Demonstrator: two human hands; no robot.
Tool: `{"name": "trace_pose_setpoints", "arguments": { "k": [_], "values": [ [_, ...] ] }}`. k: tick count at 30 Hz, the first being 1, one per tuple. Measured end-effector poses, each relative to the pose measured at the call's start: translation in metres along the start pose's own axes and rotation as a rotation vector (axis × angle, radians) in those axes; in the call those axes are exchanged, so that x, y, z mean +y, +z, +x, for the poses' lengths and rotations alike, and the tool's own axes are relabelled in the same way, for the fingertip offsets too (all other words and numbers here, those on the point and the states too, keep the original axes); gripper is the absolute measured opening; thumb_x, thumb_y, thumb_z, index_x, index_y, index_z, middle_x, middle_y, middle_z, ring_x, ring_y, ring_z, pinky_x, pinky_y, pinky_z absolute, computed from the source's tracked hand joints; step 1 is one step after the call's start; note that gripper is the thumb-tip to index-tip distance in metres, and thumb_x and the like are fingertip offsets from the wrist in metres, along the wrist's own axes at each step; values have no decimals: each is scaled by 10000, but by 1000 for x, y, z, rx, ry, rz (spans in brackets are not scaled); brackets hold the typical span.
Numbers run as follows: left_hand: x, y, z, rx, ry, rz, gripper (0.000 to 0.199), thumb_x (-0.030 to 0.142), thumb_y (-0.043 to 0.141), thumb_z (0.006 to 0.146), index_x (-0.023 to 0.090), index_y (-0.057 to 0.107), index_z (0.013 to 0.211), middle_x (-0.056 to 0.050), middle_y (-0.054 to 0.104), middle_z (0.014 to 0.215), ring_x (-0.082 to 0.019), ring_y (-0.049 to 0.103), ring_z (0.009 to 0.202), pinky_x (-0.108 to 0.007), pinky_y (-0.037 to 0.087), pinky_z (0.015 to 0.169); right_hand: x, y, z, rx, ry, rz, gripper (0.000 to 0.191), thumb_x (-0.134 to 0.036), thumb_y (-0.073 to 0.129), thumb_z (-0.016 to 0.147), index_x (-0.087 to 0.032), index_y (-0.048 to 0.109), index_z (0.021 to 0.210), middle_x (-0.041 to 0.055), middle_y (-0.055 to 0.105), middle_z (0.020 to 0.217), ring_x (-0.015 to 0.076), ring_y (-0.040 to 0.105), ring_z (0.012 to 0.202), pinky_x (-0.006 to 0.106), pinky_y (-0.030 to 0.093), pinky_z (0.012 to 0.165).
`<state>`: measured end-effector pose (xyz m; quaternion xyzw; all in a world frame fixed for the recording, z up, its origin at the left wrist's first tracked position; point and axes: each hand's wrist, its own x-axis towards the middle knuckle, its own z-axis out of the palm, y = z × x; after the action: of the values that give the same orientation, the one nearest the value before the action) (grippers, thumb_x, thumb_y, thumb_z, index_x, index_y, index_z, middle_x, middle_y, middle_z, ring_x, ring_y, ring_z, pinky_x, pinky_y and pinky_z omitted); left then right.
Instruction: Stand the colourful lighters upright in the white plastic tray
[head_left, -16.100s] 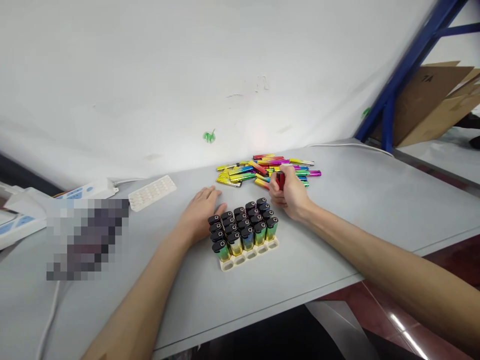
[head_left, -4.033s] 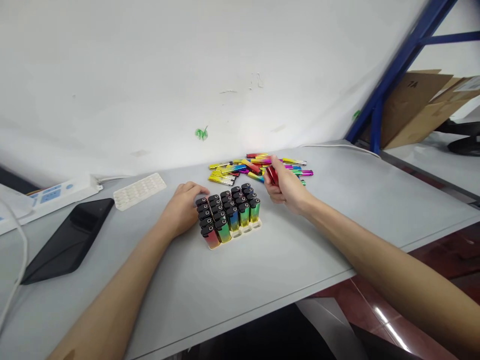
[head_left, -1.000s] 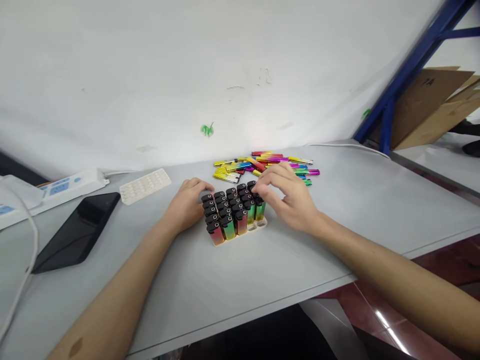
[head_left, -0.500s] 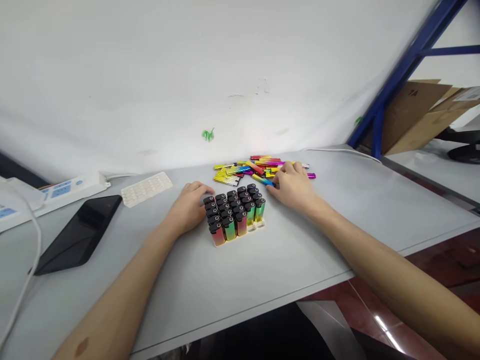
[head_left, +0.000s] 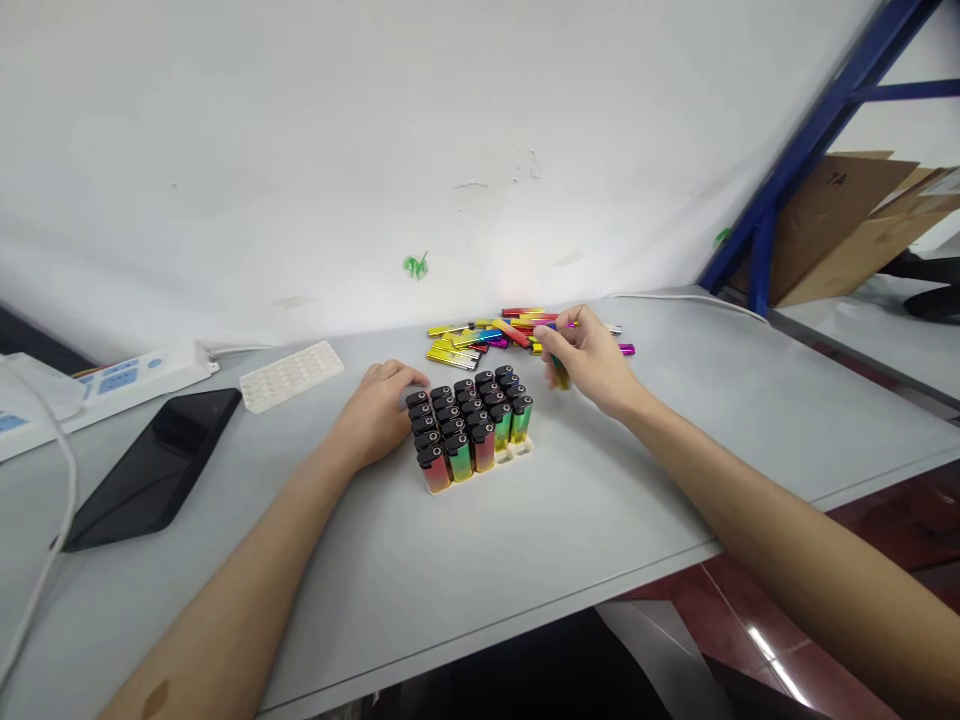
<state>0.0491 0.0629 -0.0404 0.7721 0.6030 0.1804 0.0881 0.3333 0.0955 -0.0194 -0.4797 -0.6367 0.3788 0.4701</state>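
Note:
A white tray [head_left: 517, 452] holds upright black-topped lighters [head_left: 484, 447] in rows, with two bare slots at its front right corner. My left hand [head_left: 382, 412] rests at the tray's left side, fingers curled near the lighters; whether it grips anything is hidden. To the right of the tray, my right hand [head_left: 589, 360] is closed on a lighter [head_left: 560, 373], which points downward, slightly blurred, just above the table. Behind the tray, a loose pile of shiny coloured lighters [head_left: 480, 339] lies flat near the wall.
On the left lie an empty white tray [head_left: 292, 376], a black phone [head_left: 154, 468], a power strip [head_left: 135, 380] and a white cable [head_left: 71, 480]. A blue metal frame [head_left: 795, 150] and cardboard boxes [head_left: 847, 225] stand at the right.
My right hand has lifted a lighter out of the pile and turned it downward. The left hand stays beside the tray.

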Motion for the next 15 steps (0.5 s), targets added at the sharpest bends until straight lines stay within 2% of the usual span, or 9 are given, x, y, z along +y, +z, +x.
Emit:
{"name": "trace_pose_setpoints", "arguments": {
  "k": [2, 4, 7, 10, 12, 15],
  "values": [
    [0, 0, 0, -4, -3, -2, 279, 136, 530, 797, 211, 654, 1035, -82, 629, 1156, -267, 517, 1158, -377, 453, 980, 0, 2, -1, -35, 24, 58, 412, -591, 650, 856, -257, 413, 906, -67, 530, 650, 80, 366, 445, 252, 263, 434],
    [1, 0, 0, -7, -9, -4, 275, 142, 533, 799, 209, 654, 1038, -85, 625, 1159, -268, 513, 1164, -378, 450, 987, 2, 3, -1, -61, 64, 98, 394, -609, 595, 884, -247, 441, 863, -70, 454, 613, 75, 294, 433, 248, 204, 409],
    [1, -1, 0, -12, -14, -15, 275, 149, 527, 809, 201, 653, 1047, -92, 616, 1172, -270, 505, 1174, -386, 442, 1006, 2, 4, 1, -85, 141, 172, 361, -557, 485, 949, -223, 485, 810, -56, 404, 622, 75, 288, 434, 246, 200, 400],
    [1, -1, 0, -12, -14, -23, 277, 152, 522, 810, 199, 655, 1049, -95, 615, 1177, -273, 503, 1181, -392, 441, 1011, 0, 3, 0, -83, 155, 210, 284, -485, 530, 939, -223, 506, 831, -37, 491, 690, 75, 360, 437, 243, 242, 397],
    [0, -1, 0, -6, -14, -20, 277, 153, 529, 803, 203, 656, 1044, -90, 619, 1172, -271, 508, 1178, -386, 445, 1005, -2, 3, -1, -98, 147, 227, 263, -496, 563, 927, -247, 489, 881, -41, 552, 703, 82, 385, 423, 242, 252, 391],
    [-1, 0, 0, -1, -5, -7, 288, 146, 534, 794, 206, 657, 1048, -83, 626, 1162, -263, 516, 1167, -371, 449, 994, -5, 3, -3, -136, 165, 296, 289, -545, 571, 921, -272, 474, 915, -80, 481, 583, 79, 280, 392, 225, 180, 391]
  ]
}}
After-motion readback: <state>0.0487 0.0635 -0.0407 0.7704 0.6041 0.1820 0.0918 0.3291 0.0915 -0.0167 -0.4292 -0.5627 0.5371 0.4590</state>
